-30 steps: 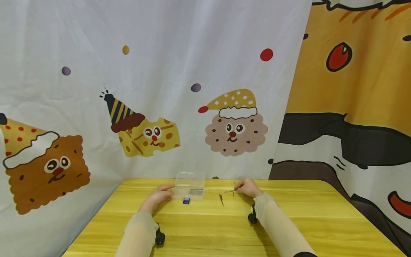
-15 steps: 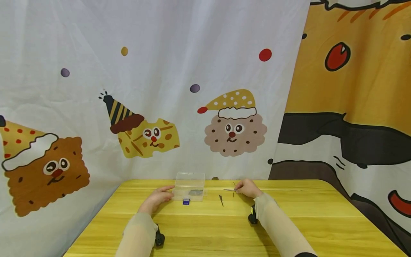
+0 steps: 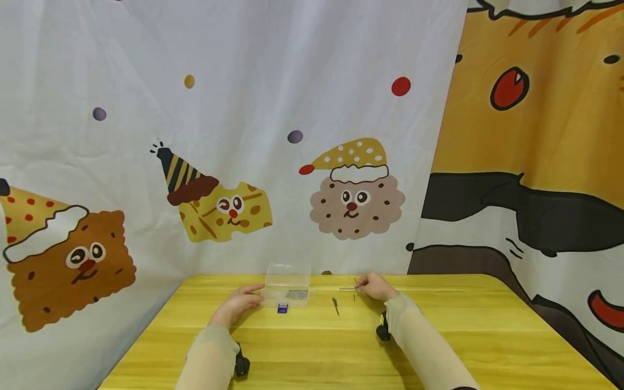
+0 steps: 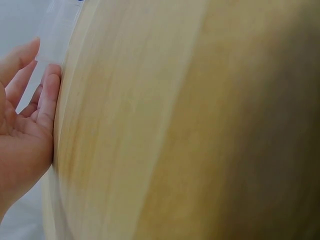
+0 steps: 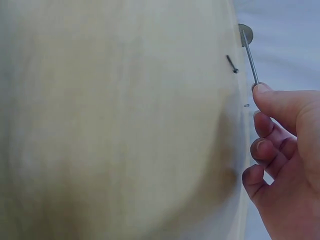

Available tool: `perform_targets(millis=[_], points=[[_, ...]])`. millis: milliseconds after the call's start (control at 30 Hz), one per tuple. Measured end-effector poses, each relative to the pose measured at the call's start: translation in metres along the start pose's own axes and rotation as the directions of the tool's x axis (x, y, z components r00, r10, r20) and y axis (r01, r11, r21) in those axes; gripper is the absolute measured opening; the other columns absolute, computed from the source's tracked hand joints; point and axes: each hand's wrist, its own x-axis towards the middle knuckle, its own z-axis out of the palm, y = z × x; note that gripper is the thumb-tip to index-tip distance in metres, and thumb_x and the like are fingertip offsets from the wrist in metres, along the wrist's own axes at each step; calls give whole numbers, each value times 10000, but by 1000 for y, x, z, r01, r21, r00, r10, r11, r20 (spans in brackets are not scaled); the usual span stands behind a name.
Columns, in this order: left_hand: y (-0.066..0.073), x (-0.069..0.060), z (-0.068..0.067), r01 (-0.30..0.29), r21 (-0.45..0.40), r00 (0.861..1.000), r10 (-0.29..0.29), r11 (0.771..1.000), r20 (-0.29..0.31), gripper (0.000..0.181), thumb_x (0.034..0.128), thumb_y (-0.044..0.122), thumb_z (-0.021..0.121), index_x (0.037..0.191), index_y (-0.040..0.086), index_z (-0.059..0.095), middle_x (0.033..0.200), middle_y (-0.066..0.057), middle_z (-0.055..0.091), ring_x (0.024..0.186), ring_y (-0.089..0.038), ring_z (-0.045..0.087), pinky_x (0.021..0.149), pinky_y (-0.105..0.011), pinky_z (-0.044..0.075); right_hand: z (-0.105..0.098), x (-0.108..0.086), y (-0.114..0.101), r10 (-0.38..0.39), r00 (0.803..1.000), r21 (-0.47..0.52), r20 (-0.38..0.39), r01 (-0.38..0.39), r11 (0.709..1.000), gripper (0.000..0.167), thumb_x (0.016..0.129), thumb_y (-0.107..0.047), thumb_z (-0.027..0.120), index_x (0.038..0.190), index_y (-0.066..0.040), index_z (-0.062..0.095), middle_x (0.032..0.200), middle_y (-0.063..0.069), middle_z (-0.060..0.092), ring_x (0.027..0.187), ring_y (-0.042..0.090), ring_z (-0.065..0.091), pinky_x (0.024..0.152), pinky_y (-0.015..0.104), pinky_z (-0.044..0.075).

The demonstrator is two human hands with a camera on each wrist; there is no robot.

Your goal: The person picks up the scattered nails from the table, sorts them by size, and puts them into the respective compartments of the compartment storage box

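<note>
A clear plastic box (image 3: 273, 297) stands at the back of the table with its lid (image 3: 288, 274) raised. My left hand (image 3: 237, 306) is at the box's left side, fingers loosely extended; the left wrist view shows its fingertips (image 4: 52, 75) close to the clear plastic. To the right of the box, my right hand (image 3: 375, 286) pinches a thin metal rod (image 5: 251, 60) between thumb and fingers, its free end pointing left. A dark screw-like piece (image 3: 335, 306) lies on the table between box and right hand. A tiny dark piece (image 5: 246, 105) lies near the right fingertips.
A blue label or latch (image 3: 283, 308) shows at the box's front. Inside the box is a small greyish item (image 3: 297, 294), too small to identify. The wooden table (image 3: 312, 352) ends at a printed curtain (image 3: 234, 108) behind it.
The rod's free left end has risen slightly in my right hand. My left hand stays by the box. The head view has tilted up a little.
</note>
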Motion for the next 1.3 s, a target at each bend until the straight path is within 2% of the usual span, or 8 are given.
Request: perform_targets(millis=[133, 300, 467, 733, 1100, 1300], points=[[0, 0, 1, -5, -6, 1000, 5, 1000, 2, 507, 891, -10, 633, 1372, -75, 489, 1362, -310, 461, 950, -209, 586, 907, -392, 483, -4, -1, -8, 5, 1000, 35, -5, -5, 999, 153, 900, 85, 550, 979, 99, 681, 971, 148, 661, 831, 218, 557, 715, 338, 470], [-1, 3, 0, -13, -12, 1000, 13, 1000, 10, 511, 889, -17, 637, 1374, -75, 487, 1391, -316, 430, 937, -190, 587, 903, -375, 486, -10, 5, -19, -19, 1000, 22, -19, 20, 1000, 168, 912, 69, 553, 1017, 117, 675, 997, 172, 666, 951, 300, 604, 806, 409, 509], [-5, 4, -1, -12, -18, 1000, 12, 1000, 8, 516, 883, -17, 649, 1370, -77, 490, 1378, -315, 444, 919, -182, 590, 897, -376, 488, -15, 14, -28, -35, 999, 3, -12, 35, 999, 187, 911, 47, 562, 1041, 123, 674, 979, 171, 680, 928, 304, 623, 796, 417, 522], [-8, 5, -1, -16, -2, 1000, 16, 1000, 3, 514, 877, 6, 668, 1360, -68, 508, 1259, -270, 542, 950, -224, 602, 916, -426, 478, -19, 23, -38, -24, 1000, -2, -16, 24, 1000, 167, 914, 17, 587, 1024, 96, 685, 944, 116, 672, 814, 199, 584, 724, 364, 505], [-3, 2, -2, -8, 21, 1000, 8, 1000, 20, 511, 898, 13, 648, 1381, -53, 493, 1392, -301, 441, 1044, -253, 589, 967, -454, 451, -13, 32, -50, -48, 999, -33, 8, 48, 998, 178, 902, -22, 605, 1034, 45, 702, 966, 71, 680, 894, 206, 603, 818, 410, 507], [-1, -1, -1, -11, 25, 1000, 11, 1000, 15, 506, 896, 11, 653, 1374, -51, 502, 1380, -298, 457, 1027, -249, 601, 958, -459, 455, -7, 38, -57, -75, 997, -40, 32, 77, 996, 163, 898, -2, 604, 1015, 62, 697, 947, 83, 677, 835, 175, 580, 780, 377, 506]])
